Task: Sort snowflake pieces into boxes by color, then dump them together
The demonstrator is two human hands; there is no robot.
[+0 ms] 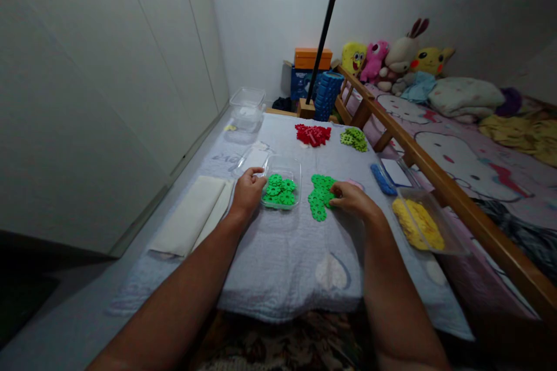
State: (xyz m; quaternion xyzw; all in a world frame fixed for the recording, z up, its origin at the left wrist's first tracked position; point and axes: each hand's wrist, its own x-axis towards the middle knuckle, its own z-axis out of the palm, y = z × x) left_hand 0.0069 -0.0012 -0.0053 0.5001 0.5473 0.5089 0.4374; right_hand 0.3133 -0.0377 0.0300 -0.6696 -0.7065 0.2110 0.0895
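Note:
My left hand (249, 190) grips the left rim of a clear plastic container (297, 185), its fingers closed on the edge. Several bright green flower-shaped plastic discs (279, 190) lie inside it. To the right, on the cloth, is a loose patch of the same green discs (319, 196), some overlapping. My right hand (348, 197) is at the right edge of this patch, thumb and fingers pinched together on a green disc; the fingertips partly cover it.
Red pieces (313, 135) and yellow-green pieces (354, 139) lie farther back. At right are a container of yellow pieces (418, 223) and a blue bundle (383, 179). Stacked clear containers (247, 107) stand back left; a folded cream cloth (189, 214) lies left. A wooden bed rail (409, 139) borders the right.

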